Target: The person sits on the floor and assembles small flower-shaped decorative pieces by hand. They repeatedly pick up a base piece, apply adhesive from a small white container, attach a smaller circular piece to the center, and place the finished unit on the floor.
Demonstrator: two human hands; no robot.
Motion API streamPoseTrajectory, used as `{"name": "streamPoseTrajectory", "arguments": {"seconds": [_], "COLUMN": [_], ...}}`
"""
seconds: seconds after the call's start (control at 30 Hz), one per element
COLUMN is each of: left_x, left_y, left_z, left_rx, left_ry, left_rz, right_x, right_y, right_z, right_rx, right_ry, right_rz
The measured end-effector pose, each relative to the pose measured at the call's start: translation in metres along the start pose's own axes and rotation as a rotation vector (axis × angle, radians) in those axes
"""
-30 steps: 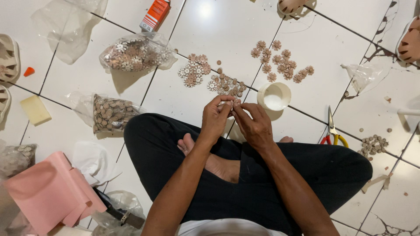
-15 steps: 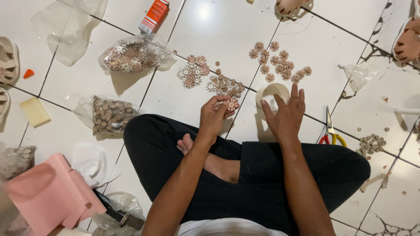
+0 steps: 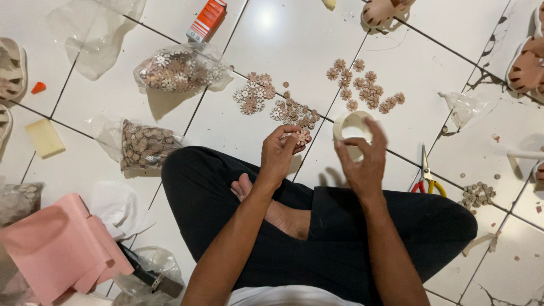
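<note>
The left hand has its fingertips pinched together on a small flower-shaped bead piece, held just above the left knee. The right hand has its grip clamped around the rim of a pale roll of tape, thumb on the near side and fingers curled over the far edge.

From the hands, a loose heap of the same flower pieces lies on the tiled floor at about 12 o'clock, with a second scatter near 1 o'clock. Two clear plastic bags of pieces sit at 9 to 10 o'clock, and red-handled scissors at 3 o'clock.

To do this well, I judge the flower should stay pinched by its edges so its face stays free — a tight squeeze could hide or bend the petals. The roll wants a steady hold with its open edge turned toward the left hand, both hands kept close over the lap so a dropped piece lands near.
</note>
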State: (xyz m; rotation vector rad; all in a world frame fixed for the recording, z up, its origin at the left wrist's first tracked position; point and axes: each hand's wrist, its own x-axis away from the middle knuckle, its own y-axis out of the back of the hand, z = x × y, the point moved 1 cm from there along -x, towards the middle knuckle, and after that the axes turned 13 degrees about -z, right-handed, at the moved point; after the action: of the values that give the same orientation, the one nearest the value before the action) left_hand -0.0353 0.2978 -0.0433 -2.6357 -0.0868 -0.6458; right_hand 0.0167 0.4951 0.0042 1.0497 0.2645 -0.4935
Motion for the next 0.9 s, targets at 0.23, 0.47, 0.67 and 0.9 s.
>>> {"name": "streamPoseTrajectory", "arguments": {"seconds": [0.23, 0.47, 0.67, 0.9], "left_x": [0.005, 0.006, 0.010, 0.010], "left_y": [-0.001, -0.004, -0.005, -0.003], "left_z": [-0.004, -0.008, -0.012, -0.009], "left_rx": [-0.001, -0.019, -0.040, -0.074], "left_ry": [-0.045, -0.052, -0.060, -0.074], "left_rz": [0.048, 0.062, 0.076, 0.054], "right_x": [0.007, 0.000, 0.001, 0.005], "right_y": [-0.009, -0.008, -0.010, -0.014], "right_z": [0.059, 0.070, 0.069, 0.061], "right_rx": [-0.284, -0.224, -0.184, -0.175], "right_ry": [0.128, 0.224, 0.267, 0.337], "right_rz": [0.010, 0.016, 0.033, 0.090]}}
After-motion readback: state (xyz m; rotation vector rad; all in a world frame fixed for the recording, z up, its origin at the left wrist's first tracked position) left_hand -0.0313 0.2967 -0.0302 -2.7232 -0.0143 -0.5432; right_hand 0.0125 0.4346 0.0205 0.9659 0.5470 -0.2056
